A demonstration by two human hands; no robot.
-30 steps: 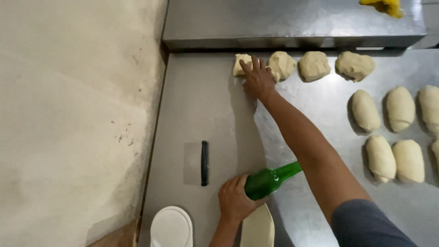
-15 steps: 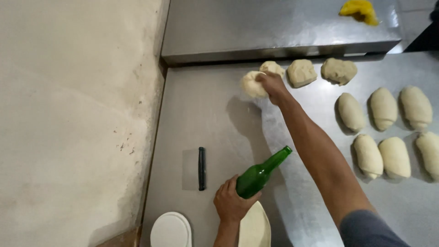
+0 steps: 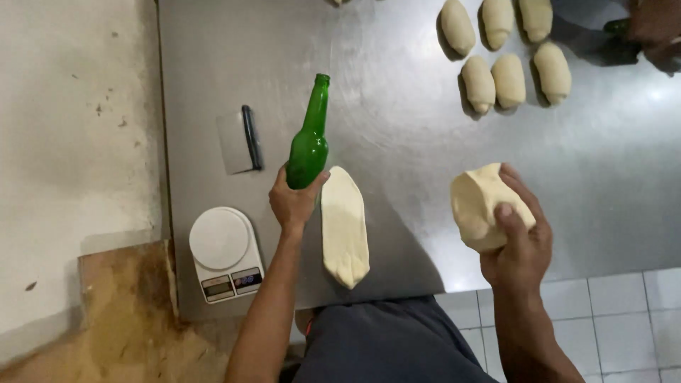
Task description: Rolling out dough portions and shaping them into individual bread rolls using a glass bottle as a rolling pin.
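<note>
My left hand [image 3: 294,201] grips a green glass bottle [image 3: 310,138] by its base, neck pointing away, just above the steel table [image 3: 397,135]. Right beside that hand a flattened oblong of dough [image 3: 344,227] lies on the table near the front edge. My right hand [image 3: 519,237] holds a lump of pale dough [image 3: 482,206] lifted off the table at the front right.
A white round kitchen scale [image 3: 221,248] sits at the table's front left corner. A flat metal scraper with a dark handle [image 3: 241,138] lies behind it. Several shaped dough pieces [image 3: 507,78] rest at the back right. Another person's hand [image 3: 656,28] shows at the top right.
My right hand has drawn back from the far row of dough to the front right with a lump in it. The bottle has tipped more upright. The view has shifted toward the near edge.
</note>
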